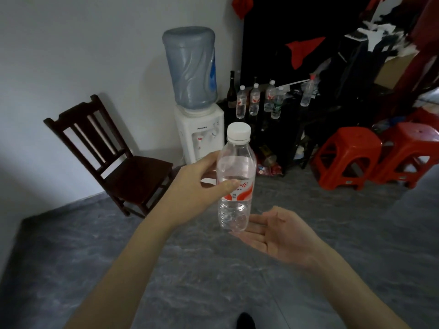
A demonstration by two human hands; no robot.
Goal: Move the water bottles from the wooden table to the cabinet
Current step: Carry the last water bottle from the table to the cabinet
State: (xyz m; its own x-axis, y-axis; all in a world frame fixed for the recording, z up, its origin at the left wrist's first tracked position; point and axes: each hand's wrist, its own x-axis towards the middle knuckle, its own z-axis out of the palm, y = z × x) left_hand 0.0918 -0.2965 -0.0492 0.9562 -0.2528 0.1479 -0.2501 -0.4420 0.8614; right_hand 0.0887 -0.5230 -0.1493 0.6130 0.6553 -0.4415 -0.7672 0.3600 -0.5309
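My left hand [197,186] grips a clear water bottle [236,162] with a white cap and a red-and-white label, held upright in front of me over the floor. My right hand [278,233] lies palm up with straight fingers just under the bottle's base. Ahead stands a dark cabinet [316,115] whose top carries several more water bottles [254,99] and a dark glass bottle [231,91]. The wooden table is out of view.
A white water dispenser [202,131] with a big blue jug stands left of the cabinet. A dark wooden chair [114,157] is against the left wall. Two red plastic stools [346,157] sit to the right. Grey floor lies between me and them.
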